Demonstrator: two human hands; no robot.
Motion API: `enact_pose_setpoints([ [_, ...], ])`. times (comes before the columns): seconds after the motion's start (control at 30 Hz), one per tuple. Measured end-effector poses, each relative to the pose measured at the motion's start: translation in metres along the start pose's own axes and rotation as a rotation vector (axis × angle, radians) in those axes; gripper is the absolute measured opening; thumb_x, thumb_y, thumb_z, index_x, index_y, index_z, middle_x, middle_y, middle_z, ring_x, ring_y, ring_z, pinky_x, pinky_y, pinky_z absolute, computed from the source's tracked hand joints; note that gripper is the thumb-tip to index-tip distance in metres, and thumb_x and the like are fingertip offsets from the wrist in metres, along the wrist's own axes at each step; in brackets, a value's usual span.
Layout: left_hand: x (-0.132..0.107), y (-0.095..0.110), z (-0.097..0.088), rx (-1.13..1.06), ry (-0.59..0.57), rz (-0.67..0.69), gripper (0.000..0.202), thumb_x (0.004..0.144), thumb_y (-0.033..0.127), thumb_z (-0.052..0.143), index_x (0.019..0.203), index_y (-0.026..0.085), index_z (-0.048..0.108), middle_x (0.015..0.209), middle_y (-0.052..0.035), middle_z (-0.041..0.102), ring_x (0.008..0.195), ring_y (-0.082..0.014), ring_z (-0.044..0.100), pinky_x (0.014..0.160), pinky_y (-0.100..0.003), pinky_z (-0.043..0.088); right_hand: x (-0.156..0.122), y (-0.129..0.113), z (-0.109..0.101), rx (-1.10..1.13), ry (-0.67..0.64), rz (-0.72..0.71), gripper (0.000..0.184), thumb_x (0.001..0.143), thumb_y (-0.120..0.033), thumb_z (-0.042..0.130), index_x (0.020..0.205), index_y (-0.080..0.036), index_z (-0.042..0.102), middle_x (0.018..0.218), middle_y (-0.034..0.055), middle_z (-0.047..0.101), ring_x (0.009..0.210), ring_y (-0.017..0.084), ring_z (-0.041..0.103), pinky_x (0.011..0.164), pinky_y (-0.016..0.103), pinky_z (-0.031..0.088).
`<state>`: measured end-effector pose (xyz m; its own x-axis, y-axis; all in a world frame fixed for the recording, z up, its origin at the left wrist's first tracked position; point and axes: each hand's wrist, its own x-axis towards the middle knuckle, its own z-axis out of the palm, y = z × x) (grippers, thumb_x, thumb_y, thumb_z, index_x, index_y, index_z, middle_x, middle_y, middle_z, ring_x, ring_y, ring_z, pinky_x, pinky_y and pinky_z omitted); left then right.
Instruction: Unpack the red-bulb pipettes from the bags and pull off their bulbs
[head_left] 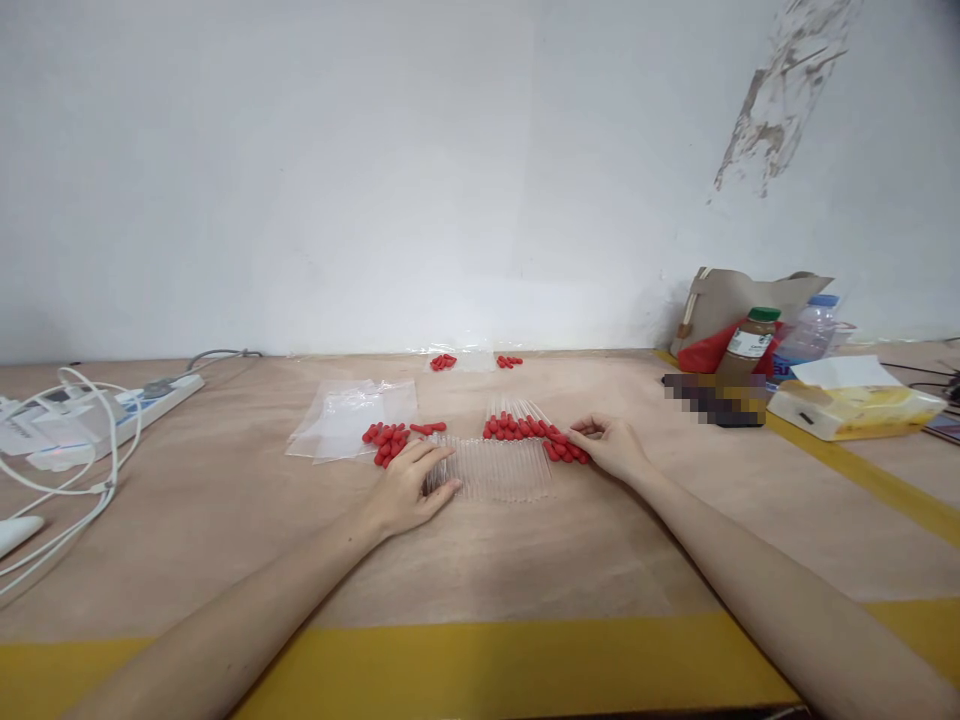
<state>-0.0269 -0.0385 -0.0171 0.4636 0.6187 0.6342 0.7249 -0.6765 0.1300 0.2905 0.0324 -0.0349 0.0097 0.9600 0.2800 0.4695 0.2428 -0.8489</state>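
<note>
A row of clear glass tubes (499, 470) lies side by side in the middle of the wooden table (225, 540). Several of them at the right carry red rubber bulbs (525, 428). My left hand (409, 488) rests on the left end of the row, fingers stretched over the tubes. My right hand (611, 445) is at the right end, its fingers pinched on a red-bulbed tube (566, 447). Loose red bulbs (388, 440) lie in a small heap just beyond my left hand.
Clear plastic bags (352, 415) lie left of the heap. Two small bags of red bulbs (474, 360) sit by the wall. A power strip with white cables (112, 415) is at the left. At the right stand a tissue pack (855, 400), bottles and a paper bag.
</note>
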Motion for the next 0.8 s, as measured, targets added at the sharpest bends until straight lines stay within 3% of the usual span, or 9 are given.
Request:
enact_pose_setpoints([
  [0.2,-0.001,0.002,-0.013,0.044,-0.058,-0.005,0.04,0.074,0.043,0.059,0.106,0.018,0.057,0.102,-0.0092,0.057,0.096,-0.0233,0.05,0.087,-0.041,0.04,0.006,0.009,-0.001,-0.047,0.119,0.026,0.034,0.071,-0.047,0.052,0.073,-0.014,0.063,0.07,0.0054,0.067,0.061,0.015,0.06,0.052,0.022,0.044],
  [0.37,-0.002,-0.005,-0.019,0.083,-0.159,0.06,0.046,0.074,0.047,0.058,0.113,0.024,0.054,0.122,-0.0081,0.05,0.112,-0.0268,0.043,0.095,-0.048,0.031,0.017,0.009,-0.008,-0.137,0.158,0.089,0.032,0.072,-0.043,0.05,0.076,-0.014,0.063,0.071,0.0041,0.066,0.064,0.015,0.059,0.054,0.022,0.042],
  [0.57,-0.003,-0.011,-0.016,0.073,-0.219,0.031,0.05,0.075,0.05,0.056,0.118,0.026,0.051,0.128,-0.0071,0.046,0.121,-0.0272,0.036,0.102,-0.05,0.023,0.044,-0.013,-0.009,-0.307,0.026,0.222,0.02,0.063,-0.035,0.061,0.066,-0.016,0.065,0.06,0.001,0.062,0.06,0.015,0.057,0.05,0.022,0.037],
  [0.8,-0.004,-0.013,-0.014,0.06,-0.211,0.003,0.049,0.074,0.05,0.056,0.118,0.026,0.052,0.127,-0.0073,0.048,0.122,-0.0277,0.036,0.103,-0.05,0.022,0.069,-0.031,0.015,-0.435,-0.13,0.336,0.017,0.053,-0.027,0.068,0.047,-0.014,0.057,0.045,0.0024,0.054,0.056,0.019,0.057,0.049,0.026,0.04],
])
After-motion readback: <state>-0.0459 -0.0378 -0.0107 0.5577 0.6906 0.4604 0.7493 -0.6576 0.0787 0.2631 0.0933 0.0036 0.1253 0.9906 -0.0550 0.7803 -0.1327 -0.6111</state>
